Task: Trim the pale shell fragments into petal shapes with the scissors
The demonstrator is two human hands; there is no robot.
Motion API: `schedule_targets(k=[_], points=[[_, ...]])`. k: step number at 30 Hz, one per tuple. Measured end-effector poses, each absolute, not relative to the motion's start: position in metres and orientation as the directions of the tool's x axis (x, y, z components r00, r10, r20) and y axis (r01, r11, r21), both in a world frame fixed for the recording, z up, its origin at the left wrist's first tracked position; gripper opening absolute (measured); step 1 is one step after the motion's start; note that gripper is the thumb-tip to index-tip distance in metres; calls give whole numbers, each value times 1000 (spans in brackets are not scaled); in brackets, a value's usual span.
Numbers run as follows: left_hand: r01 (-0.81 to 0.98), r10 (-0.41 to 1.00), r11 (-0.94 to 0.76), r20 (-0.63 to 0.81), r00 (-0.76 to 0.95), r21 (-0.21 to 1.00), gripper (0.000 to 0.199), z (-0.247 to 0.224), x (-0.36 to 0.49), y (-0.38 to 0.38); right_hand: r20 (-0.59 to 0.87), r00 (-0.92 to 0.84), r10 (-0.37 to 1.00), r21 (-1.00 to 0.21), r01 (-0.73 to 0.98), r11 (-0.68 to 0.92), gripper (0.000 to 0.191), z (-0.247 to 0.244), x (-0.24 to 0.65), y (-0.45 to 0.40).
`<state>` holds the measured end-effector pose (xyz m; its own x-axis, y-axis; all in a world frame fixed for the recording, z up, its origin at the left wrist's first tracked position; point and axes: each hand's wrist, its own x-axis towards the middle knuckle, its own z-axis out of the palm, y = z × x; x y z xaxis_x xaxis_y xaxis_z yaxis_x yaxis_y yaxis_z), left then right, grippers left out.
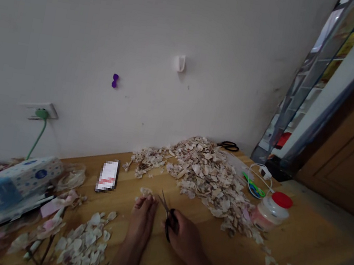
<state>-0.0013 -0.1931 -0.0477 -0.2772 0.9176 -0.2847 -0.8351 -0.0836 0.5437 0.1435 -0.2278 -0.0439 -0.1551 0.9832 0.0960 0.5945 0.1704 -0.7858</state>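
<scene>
My right hand grips black-handled scissors, with fingers through the loops. Their metal blades point up and to the left and look slightly parted. Just left of them, my left hand is closed, its fingertips pinched on a small pale petal-like flake, mostly hidden. Beyond those fingertips, another pale flake shows at the wooden table. A large heap of dry, whitish petal-like flakes spreads behind and right of my hands. A smaller, paler pile lies left of my left forearm.
A phone with a blurred screen lies back left. Further left are a tissue pack and pinkish flowers on stems. At right stand a red-lidded jar, green-and-blue scissors and a white cable. Black scissors lie near the wall.
</scene>
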Motion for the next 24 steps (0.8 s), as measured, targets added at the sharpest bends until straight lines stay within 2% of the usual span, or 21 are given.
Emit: schedule_targets(k=[5,14,24], points=[[-805,940,-90,-216,-262,586,25,-46,0,-193,101,-165,981,-721,667,186,18,-43,142,-229],[-657,966,-68,-115,-231,751,21,-49,7,-199,90,-171,981,-728,661,182,20,-45,143,-228],[-640,963,-75,-111,-245,765,23,-49,8,-201,99,-191,977,-746,635,200,22,-46,143,-228]])
